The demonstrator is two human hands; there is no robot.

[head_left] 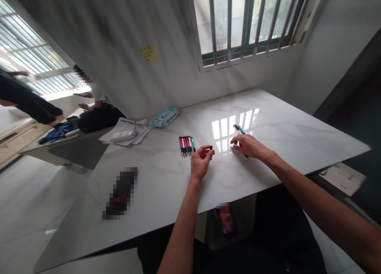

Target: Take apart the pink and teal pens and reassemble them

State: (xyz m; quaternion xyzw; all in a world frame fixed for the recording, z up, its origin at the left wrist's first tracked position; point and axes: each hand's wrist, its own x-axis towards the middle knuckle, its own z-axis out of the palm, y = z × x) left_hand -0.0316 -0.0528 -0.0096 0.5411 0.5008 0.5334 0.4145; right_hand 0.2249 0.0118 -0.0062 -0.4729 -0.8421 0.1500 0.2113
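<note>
My left hand (pixel 201 163) is closed in a pinch on a small black piece (pixel 211 147), too small to name with certainty. Just left of it lies a tidy row of pens (pixel 186 145) with red, white and light-blue barrels and black grips. My right hand (pixel 250 145) hovers low over a few loose pens on the table, its curved fingers and thumb apart. A light-blue pen (pixel 241 129) and a dark pen end (pixel 236 127) stick out beyond its fingers. A red bit shows between the fingers; the palm hides the rest.
The white marble-patterned table (pixel 160 178) stands against the wall under a barred window. A wet-wipes pack (pixel 166 117) and papers (pixel 127 131) lie at its back left. A pixelated dark object (pixel 120 193) lies at front left. A phone-like object (pixel 225 220) is below the edge. Other people are at far left.
</note>
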